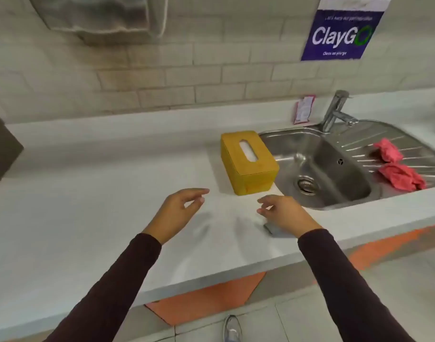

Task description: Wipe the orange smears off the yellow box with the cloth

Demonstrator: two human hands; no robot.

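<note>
A yellow tissue box with an oval slot on top stands on the white counter, right beside the sink. A faint orange smear shows on its near side. A small grey cloth lies on the counter, partly hidden under my right hand. That hand hovers over it with fingers apart and holds nothing. My left hand floats above the counter, left of the box's near corner, fingers loosely spread and empty.
A steel sink with a tap lies right of the box. Two crumpled pink cloths rest on the drainboard. A tiled wall with a blue poster stands behind. The counter's front edge runs near my forearms.
</note>
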